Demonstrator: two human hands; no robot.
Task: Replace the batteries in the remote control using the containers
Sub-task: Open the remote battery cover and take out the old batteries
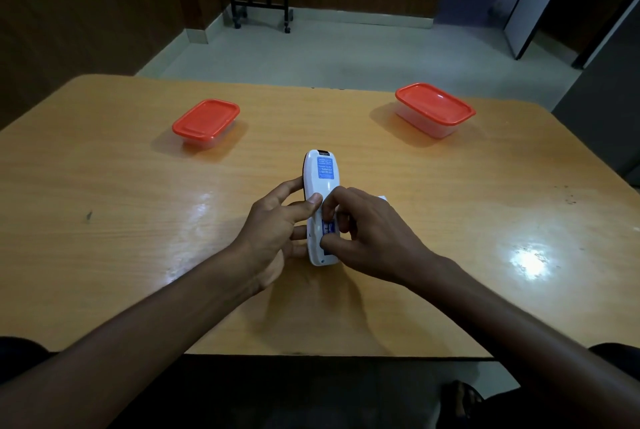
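White moulded plastic is what the fingers (327, 209) of the right hand (367, 238) are working on: they curl down onto the lower back of the slim white plastic remote control (320, 179), thumb and forefinger pinching at the spot where a blue label shows through, which is probably the battery cover or a cell beneath it; the hand hides which. A small pale edge peeks out just behind the knuckles, too hidden to identify. The left hand (277, 231) cradles the remote from the other side, thumb laid on its back and fingers wrapped around its edge, holding it face down and just above or on the glossy orange-brown wooden desk (121, 221).

The remote looks light and rigid, with a smooth shell that could slip under a sideways push, so a steady clamp along its long edges, as the left hand has it, seems the sound hold, leaving the cover end free. Any latch tab is likely thin and could snap if forced.

Farther off, well apart from each other, stand two clear rectangular plastic containers with red lids: the left container (206, 120) and the right container (434, 110), both closed. Their contents cannot be made out.
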